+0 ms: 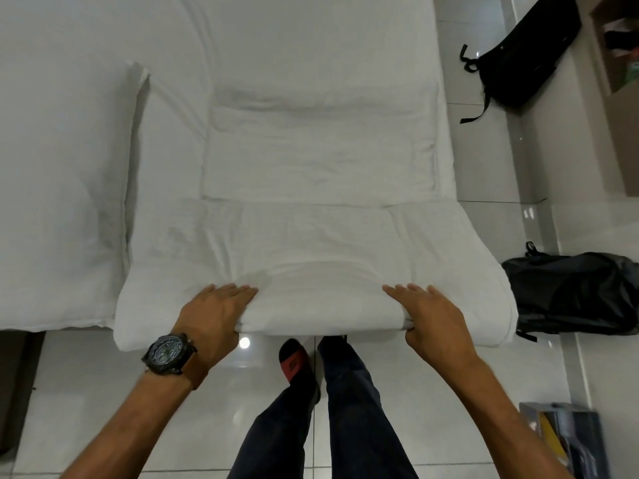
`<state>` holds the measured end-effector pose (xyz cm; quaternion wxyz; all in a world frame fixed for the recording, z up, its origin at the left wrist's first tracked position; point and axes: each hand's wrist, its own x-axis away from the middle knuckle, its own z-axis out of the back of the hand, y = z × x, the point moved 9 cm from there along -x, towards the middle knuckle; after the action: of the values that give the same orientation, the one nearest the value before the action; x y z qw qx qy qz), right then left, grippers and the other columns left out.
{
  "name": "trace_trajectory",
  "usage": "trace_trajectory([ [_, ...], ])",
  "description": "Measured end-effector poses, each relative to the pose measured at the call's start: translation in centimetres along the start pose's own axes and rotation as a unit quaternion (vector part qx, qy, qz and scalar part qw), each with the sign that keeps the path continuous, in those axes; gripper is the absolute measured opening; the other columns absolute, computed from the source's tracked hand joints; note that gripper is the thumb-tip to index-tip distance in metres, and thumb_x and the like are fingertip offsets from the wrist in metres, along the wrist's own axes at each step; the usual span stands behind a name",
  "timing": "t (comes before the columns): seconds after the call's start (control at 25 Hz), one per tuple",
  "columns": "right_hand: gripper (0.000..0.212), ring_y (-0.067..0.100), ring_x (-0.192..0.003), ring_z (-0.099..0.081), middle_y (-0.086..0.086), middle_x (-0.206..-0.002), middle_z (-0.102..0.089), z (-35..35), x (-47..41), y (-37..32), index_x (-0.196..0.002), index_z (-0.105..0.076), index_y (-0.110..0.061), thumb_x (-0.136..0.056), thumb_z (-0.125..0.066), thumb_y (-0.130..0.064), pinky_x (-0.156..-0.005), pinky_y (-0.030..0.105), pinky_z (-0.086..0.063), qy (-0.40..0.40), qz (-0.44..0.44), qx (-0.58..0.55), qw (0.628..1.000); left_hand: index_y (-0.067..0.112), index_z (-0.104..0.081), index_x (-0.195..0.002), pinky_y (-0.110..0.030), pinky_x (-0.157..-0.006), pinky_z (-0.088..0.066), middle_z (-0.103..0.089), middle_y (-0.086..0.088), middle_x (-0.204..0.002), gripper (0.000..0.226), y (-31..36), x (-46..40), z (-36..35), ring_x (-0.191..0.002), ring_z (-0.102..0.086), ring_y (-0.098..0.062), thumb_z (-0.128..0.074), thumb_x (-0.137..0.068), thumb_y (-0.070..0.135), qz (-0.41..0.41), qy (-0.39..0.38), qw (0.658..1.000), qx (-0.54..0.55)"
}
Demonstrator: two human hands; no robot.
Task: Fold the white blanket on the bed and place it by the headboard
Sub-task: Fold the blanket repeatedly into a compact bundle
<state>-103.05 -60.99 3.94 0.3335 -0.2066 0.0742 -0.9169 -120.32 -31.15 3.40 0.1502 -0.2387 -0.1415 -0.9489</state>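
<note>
The white blanket lies folded in thick layers at the near edge of the white bed, its front fold hanging over the edge. My left hand, with a black watch on the wrist, grips the front fold at its left end. My right hand grips the same fold at its right end. Both have fingers on top and the thumb underneath. A flatter folded part of the blanket lies farther up the bed. No headboard is in sight.
A white pillow lies on the bed at the left. Black bags sit on the tiled floor at the right and far right. A cardboard box and a small box stand nearby. My legs are below the blanket.
</note>
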Motion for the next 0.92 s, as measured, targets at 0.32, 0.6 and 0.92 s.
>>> trace_trajectory([
  [0.32,0.073,0.037,-0.078,-0.076,0.007,-0.1,-0.081,12.1,-11.1,0.4,-0.128,-0.075,-0.019,-0.059,-0.09,0.0,-0.065,0.045,-0.062,0.155,0.021,0.058,0.986,0.02,-0.077,-0.108,-0.045,-0.059,-0.062,-0.077,-0.005,-0.088,0.053,-2.0,-9.1,15.1,-0.072,-0.072,-0.037,-0.087,-0.057,0.006,-0.004,0.172,0.985,-0.033],
  [0.6,0.059,0.035,-0.106,-0.072,0.006,-0.115,-0.075,18.9,-32.7,3.4,-0.143,-0.061,-0.031,-0.089,-0.075,-0.01,-0.089,0.046,-0.046,0.168,0.01,0.083,0.982,0.013,-0.07,-0.108,-0.045,-0.079,-0.052,-0.074,-0.014,-0.104,0.023,-5.6,-28.6,26.1,-0.095,-0.067,-0.043,-0.064,-0.085,0.014,0.048,0.238,0.968,-0.058],
  [0.92,0.035,0.031,-0.118,-0.067,0.002,-0.122,-0.075,14.3,-55.6,7.5,-0.127,-0.07,-0.034,-0.099,-0.058,-0.017,-0.11,0.052,-0.035,0.072,-0.025,0.121,0.99,0.013,-0.069,-0.12,-0.047,-0.095,-0.048,-0.07,-0.015,-0.119,0.03,-12.5,-47.4,24.5,-0.108,-0.062,-0.04,-0.049,-0.098,0.017,0.148,0.239,0.957,-0.063],
])
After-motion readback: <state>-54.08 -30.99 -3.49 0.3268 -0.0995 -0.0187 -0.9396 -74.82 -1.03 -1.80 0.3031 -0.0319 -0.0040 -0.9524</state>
